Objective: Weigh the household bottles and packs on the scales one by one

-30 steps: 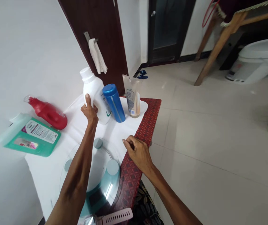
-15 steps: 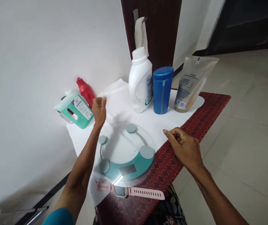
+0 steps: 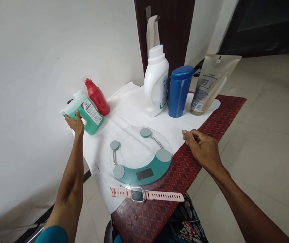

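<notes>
My left hand [image 3: 75, 124] is at the near side of a tilted jug of green liquid [image 3: 92, 127], with its thumb and fingers apart. It overlaps the jug in view; I cannot tell whether it touches. Right behind the jug leans a red bottle [image 3: 98, 98]. Over the table's right edge hovers my right hand [image 3: 203, 148], its fingers curled and thumb against them, with nothing visible in it. Between the hands lies a round glass bathroom scale [image 3: 144, 175] with a teal band and grey pads. A pink-strapped smartwatch [image 3: 137, 194] lies along the scale's near edge.
A white detergent bottle [image 3: 155, 84], a blue lidded bottle [image 3: 179, 92] and a beige squeeze tube [image 3: 211, 84] stand upright at the back. White paper [image 3: 131, 116] covers part of the red patterned table [image 3: 225, 111]. A wall [image 3: 33, 67] borders the left.
My left hand has moved left from beside the red bottle to the green jug, and its fingers have opened. My right hand keeps its curled pose. The view has shifted slightly.
</notes>
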Available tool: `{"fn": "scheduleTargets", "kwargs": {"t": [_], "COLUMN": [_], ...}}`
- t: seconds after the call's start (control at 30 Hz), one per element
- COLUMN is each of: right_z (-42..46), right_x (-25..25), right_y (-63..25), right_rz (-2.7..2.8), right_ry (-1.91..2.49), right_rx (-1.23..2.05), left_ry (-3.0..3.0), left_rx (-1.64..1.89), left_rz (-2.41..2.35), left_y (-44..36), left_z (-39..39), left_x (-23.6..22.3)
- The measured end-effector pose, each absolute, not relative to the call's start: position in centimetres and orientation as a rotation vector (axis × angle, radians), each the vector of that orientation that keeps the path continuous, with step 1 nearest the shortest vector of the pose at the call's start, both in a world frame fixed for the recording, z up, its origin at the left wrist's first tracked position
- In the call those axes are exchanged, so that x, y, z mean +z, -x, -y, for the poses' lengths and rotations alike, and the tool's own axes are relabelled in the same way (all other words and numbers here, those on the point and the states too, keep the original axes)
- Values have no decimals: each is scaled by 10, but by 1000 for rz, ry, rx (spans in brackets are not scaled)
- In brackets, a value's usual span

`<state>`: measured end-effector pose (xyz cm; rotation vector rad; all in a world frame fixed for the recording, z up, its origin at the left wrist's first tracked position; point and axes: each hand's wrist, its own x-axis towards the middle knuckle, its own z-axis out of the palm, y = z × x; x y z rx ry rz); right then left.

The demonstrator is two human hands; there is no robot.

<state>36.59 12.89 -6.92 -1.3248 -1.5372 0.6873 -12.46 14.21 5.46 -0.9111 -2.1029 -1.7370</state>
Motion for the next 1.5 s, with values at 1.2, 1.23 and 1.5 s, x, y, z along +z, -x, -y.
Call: {"fn": "scheduleTargets", "kwargs": {"t": [1.2,1.23,1.5], "right_z": [-139,-139,-138], "right_x": [-85,-85,-79], "right_y": [-364,-364,-365], "right_rz": [1498,1498,1488], "right_ry": [1315,1311,1275], "right_rx": [617,616,640], "left_ry": [1405,1441,1556], "left_rx": [-2754,-2736,-2549], "left_rz": [1739,1736,1845], "left_y": [-56,-63,-90], "left_z": [-49,-44,-20], "left_x": [72,70,67]}}
